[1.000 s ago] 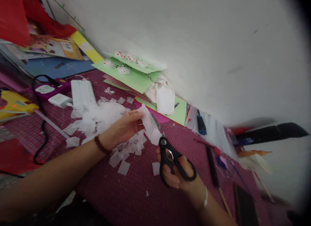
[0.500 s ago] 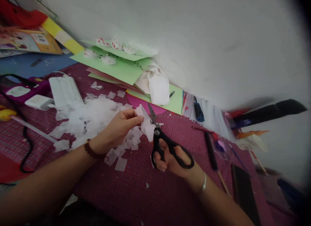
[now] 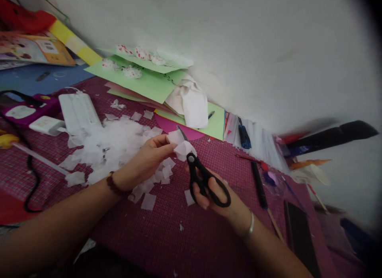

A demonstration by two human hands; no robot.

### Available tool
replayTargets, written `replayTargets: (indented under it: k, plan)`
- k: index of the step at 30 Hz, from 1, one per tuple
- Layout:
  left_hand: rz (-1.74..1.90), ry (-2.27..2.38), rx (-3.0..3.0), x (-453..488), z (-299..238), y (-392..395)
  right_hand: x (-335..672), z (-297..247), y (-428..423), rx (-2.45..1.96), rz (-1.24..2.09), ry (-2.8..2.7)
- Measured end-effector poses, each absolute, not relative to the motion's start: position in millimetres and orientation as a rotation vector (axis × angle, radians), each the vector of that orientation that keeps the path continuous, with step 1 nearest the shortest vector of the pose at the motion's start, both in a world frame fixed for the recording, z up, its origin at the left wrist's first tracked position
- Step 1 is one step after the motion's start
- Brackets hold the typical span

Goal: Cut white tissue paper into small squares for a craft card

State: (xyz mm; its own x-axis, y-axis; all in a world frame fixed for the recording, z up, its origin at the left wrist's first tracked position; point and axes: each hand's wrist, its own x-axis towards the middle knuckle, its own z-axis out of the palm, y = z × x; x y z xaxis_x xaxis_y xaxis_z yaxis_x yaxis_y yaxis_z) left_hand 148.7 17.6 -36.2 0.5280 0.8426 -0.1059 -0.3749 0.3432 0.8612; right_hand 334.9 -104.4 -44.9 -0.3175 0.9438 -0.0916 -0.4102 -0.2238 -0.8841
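Observation:
My left hand point(image 3: 149, 158) pinches a small strip of white tissue paper point(image 3: 179, 144) above the maroon checked tablecloth point(image 3: 155, 234). My right hand point(image 3: 217, 196) grips black-handled scissors point(image 3: 203, 178), fingers through the loops. The blades are closed through the paper just right of my left fingertips. Several cut white squares point(image 3: 149, 200) lie under my hands. A heap of white paper scraps point(image 3: 110, 144) spreads to the left of them.
Green and pink card sheets point(image 3: 143, 85) with crumpled white tissue point(image 3: 191, 102) lean at the white wall. A white mask pack point(image 3: 79, 112), purple device, black cable point(image 3: 30, 178) and yellow glue gun lie left. Pens, sticks and a dark phone point(image 3: 300, 238) lie right.
The scissors have closed through the tissue strip and the strip in my left hand is shorter. My right hand shifted slightly toward the left hand. The camera panned a little right.

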Motion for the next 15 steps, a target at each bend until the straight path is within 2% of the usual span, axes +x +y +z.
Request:
replayTargets:
  k: [8, 15]
  plan:
    - [1.006, 0.584, 0.735, 143, -26, 30, 340, -55, -106, -0.777, 1.853, -1.045]
    - [0.959, 0.655, 0.745, 147, -17, 30, 341, -47, -103, -0.742, 1.888, -1.008]
